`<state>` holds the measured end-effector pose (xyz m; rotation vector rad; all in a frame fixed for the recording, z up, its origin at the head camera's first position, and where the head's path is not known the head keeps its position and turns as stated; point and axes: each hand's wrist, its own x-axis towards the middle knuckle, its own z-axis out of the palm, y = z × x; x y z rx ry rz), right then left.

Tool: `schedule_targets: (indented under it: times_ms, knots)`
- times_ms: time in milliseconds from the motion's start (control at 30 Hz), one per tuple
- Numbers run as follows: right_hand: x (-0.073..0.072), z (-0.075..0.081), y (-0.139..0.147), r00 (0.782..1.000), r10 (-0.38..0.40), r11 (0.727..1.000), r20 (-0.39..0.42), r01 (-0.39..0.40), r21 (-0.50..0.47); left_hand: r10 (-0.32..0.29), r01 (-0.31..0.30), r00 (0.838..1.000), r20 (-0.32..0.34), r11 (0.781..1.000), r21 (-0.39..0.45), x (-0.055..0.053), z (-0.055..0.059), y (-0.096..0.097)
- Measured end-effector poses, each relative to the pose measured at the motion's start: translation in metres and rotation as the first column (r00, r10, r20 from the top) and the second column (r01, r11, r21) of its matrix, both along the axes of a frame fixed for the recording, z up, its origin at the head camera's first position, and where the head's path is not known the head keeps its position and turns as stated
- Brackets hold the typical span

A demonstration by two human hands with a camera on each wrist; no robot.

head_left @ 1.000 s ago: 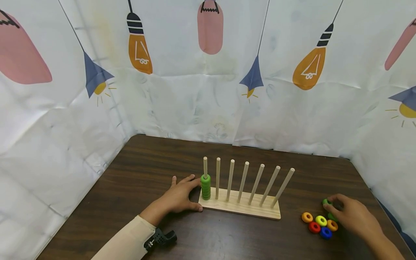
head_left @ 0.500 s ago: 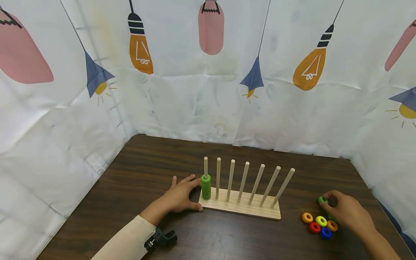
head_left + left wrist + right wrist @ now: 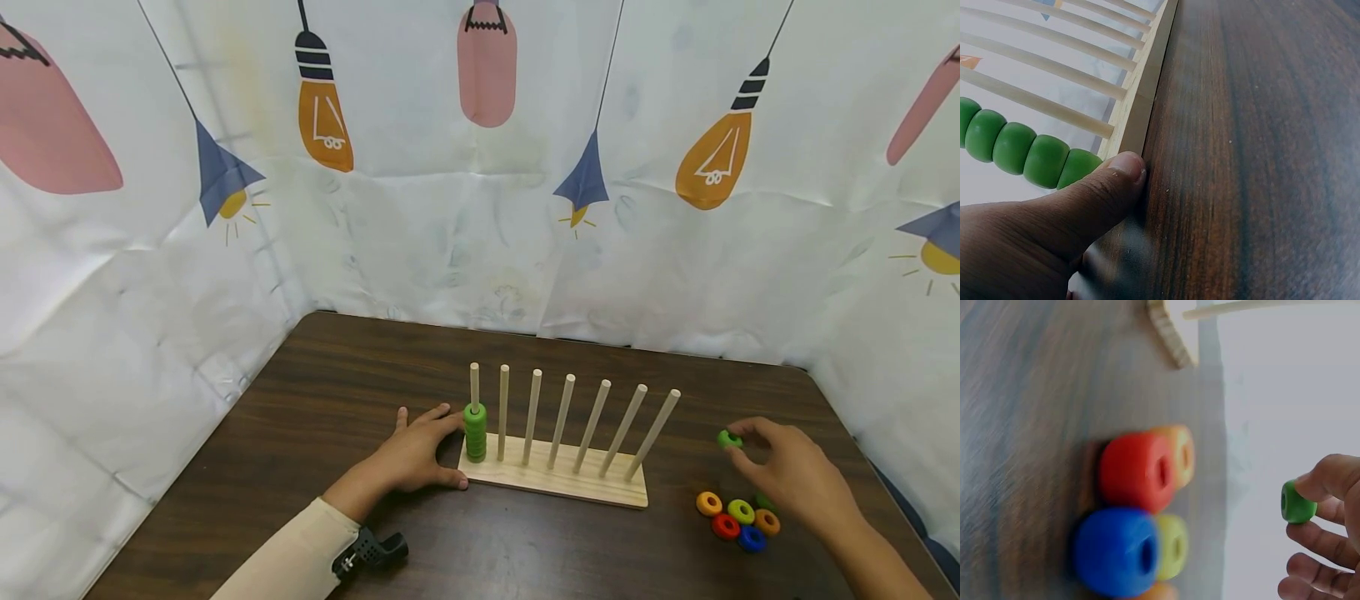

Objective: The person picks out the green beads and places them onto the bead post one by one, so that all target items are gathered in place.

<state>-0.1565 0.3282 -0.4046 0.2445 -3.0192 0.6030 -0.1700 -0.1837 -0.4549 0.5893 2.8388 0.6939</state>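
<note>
A wooden peg rack (image 3: 558, 473) with several upright pegs stands mid-table. Green beads (image 3: 476, 435) are stacked on its leftmost peg. My left hand (image 3: 418, 454) grips that end of the base; in the left wrist view its thumb (image 3: 1110, 187) presses the base edge beside the lowest bead. Right of the rack, my right hand (image 3: 798, 475) pinches a green bead (image 3: 728, 439) between thumb and fingers. The right wrist view shows this green bead (image 3: 1297, 503) raised off the table, its hole facing sideways.
Below the right hand lie loose beads: orange (image 3: 708, 502), yellow (image 3: 741, 511), red (image 3: 725, 526), blue (image 3: 752, 537), a second orange bead (image 3: 767, 522), and a green one (image 3: 764, 502) partly behind the hand. A printed white curtain (image 3: 420, 242) hangs behind the dark table (image 3: 360, 358).
My right hand has lifted the green bead away from the loose beads and carried it up and left toward the rack. The left hand and the rack stay put.
</note>
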Motion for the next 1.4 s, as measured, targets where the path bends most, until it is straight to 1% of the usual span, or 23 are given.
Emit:
schedule_targets:
  times_ms: [167, 400, 533, 700, 767, 933, 1067, 1400]
  knots:
    - [0.004, 0.014, -0.014, 0.996, 0.040, 0.999, -0.077, -0.040, -0.008, 0.005, -0.005, 1.000, 0.008, 1.000, 0.000, 0.001, 0.000, 0.000]
    - [0.009, 0.039, -0.031, 0.982, 0.076, 0.997, -0.173, -0.076, 0.005, 0.010, -0.010, 1.000, 0.014, 1.000, 0.003, 0.000, -0.002, -0.001]
    - [0.011, 0.052, -0.038, 0.968, 0.101, 0.995, -0.231, -0.102, 0.008, 0.010, -0.010, 1.000, 0.010, 1.000, 0.003, 0.000, -0.003, -0.001]
    - [0.013, 0.063, -0.044, 0.943, 0.135, 0.990, -0.306, -0.137, 0.016, 0.012, -0.012, 1.000, 0.013, 1.000, 0.003, 0.001, -0.001, -0.001]
    - [0.013, 0.066, -0.046, 0.937, 0.142, 0.989, -0.319, -0.144, 0.019, 0.013, -0.013, 1.000, 0.015, 1.000, 0.003, 0.002, -0.001, -0.001]
    - [0.014, 0.074, -0.050, 0.938, 0.141, 0.990, -0.315, -0.143, 0.018, 0.012, -0.012, 1.000, 0.017, 1.000, -0.002, 0.001, 0.000, 0.000]
    - [0.014, 0.079, -0.053, 0.932, 0.150, 0.988, -0.331, -0.149, 0.028, 0.013, -0.013, 1.000, 0.014, 1.000, -0.004, 0.000, -0.001, 0.001]
    - [0.015, 0.091, -0.060, 0.884, 0.220, 0.974, -0.414, -0.224, 0.039, 0.011, -0.011, 1.000, 0.015, 1.000, 0.000, -0.001, 0.000, 0.000]
